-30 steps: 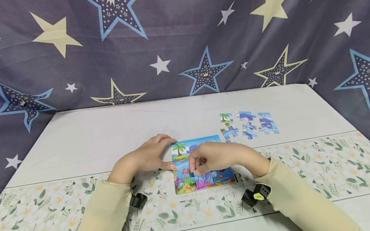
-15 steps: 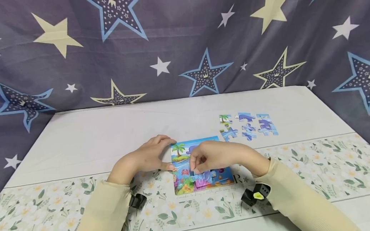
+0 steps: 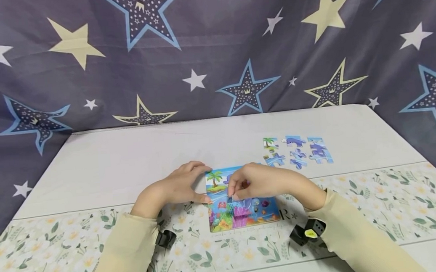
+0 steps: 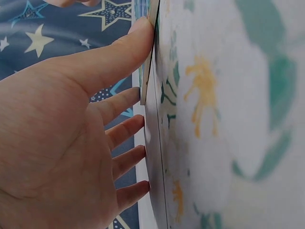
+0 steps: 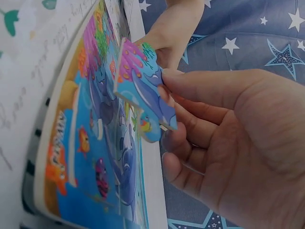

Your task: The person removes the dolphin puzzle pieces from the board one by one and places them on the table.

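A flat puzzle board (image 3: 217, 223) with a printed sea scene, a palm tree and dolphins lies on the table. My left hand (image 3: 181, 184) is at its left side, thumb on the near part of the edge and index finger at the far corner. In the left wrist view, the thumb (image 4: 128, 45) presses on the board's rim while the other fingers stretch out straight. Above the board, my right hand (image 3: 261, 181) pinches a jigsaw piece (image 5: 143, 88) between thumb and fingers. Pink coral and a blue dolphin part show on that piece, which is tilted against the board's surface.
Beyond the board to the right lie several loose jigsaw pieces, among them a palm tree piece (image 3: 270, 143), a purple dolphin piece (image 3: 295, 141) and blue-purple pieces (image 3: 320, 150). A floral runner (image 3: 196, 255) crosses the white table (image 3: 136, 158). A star-printed curtain (image 3: 212, 48) stands behind.
The head view has shifted slightly. My left hand stays at the board's edge, and my right hand keeps its pinch on the jigsaw piece over the board, with only a small shift.
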Tool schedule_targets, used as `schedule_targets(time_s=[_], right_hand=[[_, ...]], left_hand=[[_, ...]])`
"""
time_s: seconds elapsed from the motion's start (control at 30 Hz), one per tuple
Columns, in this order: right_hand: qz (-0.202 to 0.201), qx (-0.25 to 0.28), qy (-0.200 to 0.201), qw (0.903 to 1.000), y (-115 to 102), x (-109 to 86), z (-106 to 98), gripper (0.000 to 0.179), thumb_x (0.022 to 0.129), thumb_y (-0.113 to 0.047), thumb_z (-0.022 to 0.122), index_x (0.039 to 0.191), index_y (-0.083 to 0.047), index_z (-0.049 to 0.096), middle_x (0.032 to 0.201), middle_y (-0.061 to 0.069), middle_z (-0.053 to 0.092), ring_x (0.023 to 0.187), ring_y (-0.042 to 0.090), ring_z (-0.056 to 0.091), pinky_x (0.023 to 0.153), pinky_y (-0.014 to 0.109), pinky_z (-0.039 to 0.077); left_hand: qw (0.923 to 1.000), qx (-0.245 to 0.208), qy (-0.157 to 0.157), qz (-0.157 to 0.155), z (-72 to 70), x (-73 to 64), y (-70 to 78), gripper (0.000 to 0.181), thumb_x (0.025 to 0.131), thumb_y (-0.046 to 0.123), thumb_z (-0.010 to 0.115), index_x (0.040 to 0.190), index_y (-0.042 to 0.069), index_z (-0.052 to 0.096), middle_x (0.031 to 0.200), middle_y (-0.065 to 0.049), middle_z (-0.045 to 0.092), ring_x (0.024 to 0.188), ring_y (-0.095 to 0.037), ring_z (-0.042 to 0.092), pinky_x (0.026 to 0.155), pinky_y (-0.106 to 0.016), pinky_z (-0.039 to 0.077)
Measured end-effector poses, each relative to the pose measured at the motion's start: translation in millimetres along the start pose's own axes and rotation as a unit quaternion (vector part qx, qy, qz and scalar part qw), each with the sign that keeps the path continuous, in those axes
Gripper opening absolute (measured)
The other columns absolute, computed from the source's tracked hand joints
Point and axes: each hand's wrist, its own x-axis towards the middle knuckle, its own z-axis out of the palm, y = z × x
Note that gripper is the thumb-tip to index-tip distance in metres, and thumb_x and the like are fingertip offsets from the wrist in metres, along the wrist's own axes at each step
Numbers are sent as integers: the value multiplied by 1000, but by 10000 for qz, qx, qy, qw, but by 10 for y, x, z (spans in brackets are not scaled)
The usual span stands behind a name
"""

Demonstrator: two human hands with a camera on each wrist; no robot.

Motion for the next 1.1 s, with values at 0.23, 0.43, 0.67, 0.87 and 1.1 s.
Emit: schedule_targets(time_s=[0.23,0.43,0.67,0.87,1.1], right_hand=[[16,-7,126,9999,26,-70,-39,8,97,-11,64,97,-10,71,84,-7,67,73,8,60,68,26,53],[-13,-103,322,9994,106,-190,-99,8,98,-9,62,97,-10,71,82,-6,66,71,9,59,66,27,52],[71,63,748,9972,287,-384,-124,8,97,-8,63,99,-9,71,83,-2,66,68,11,56,62,26,50],[472,106,1094,9928,385,-590,-180,8,97,-9,63,99,-11,70,89,1,67,68,15,55,58,27,49],[620,-200,1285,9896,493,-811,-255,9,98,-11,63,103,-10,70,92,-3,68,69,14,54,59,27,48]], left_hand=[[10000,-46,26,-20,21,-10,-15,87,83,48,77,153,15,36,158,-10,25,146,-37,19,116,-59,19],[9999,-145,18,-60,27,-27,-36,89,83,48,77,154,16,35,160,-10,23,147,-36,17,116,-60,18],[9997,-209,9,-81,22,-28,-31,88,83,48,76,154,16,36,160,-10,23,147,-37,16,115,-63,16],[9997,-227,-30,-102,25,-11,-18,87,83,47,76,154,16,36,160,-9,22,148,-36,15,115,-63,16],[9997,-205,-28,-138,19,7,5,85,83,45,76,153,17,37,160,-8,23,148,-35,16,116,-62,16]])
